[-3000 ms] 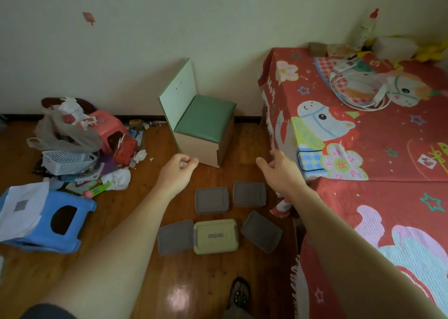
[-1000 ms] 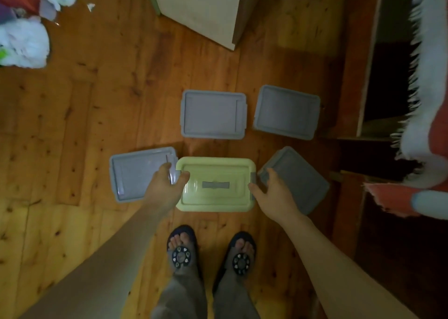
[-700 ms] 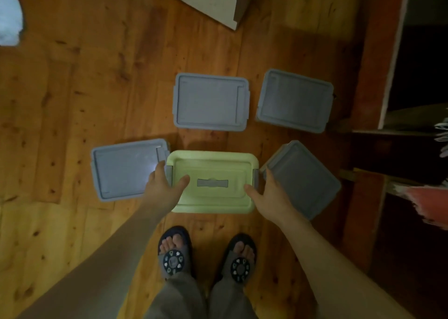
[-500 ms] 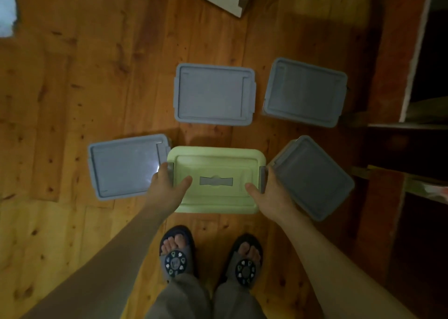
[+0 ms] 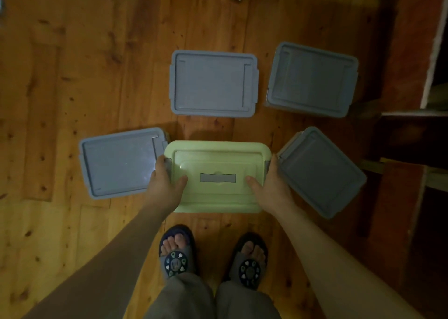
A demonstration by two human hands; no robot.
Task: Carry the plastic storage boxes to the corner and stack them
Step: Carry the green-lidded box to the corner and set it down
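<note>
Right now the green box (image 5: 217,176) sits on the wooden floor (image 5: 72,76) just ahead of the person's slippered feet (image 5: 176,253), its long axis running left to right across the view, so each short end faces one hand. The left hand (image 5: 164,185) grips the left end and the right hand (image 5: 269,187) grips the right end; both are equally close, thumbs lying flat on the lid and the fingers (image 5: 162,162) curled down over the grey side latches, their tips hidden below the rim. Whether the box is already off the floor cannot be told from above.

Four grey boxes ring it: one touching or almost touching at its left end (image 5: 121,163), one beyond it toward the far side (image 5: 213,83), one at far right (image 5: 312,79), and one turned at an angle just beside its right end (image 5: 322,173). All look like hard, smooth moulded plastic with rounded corners and stepped, recessed lids; the green lid carries a flat grey handle (image 5: 217,178) in its middle. The floor is glossy knotted planks.

The lift probably has to go straight up, since the neighbours crowd both ends where the knuckles sit.
</note>
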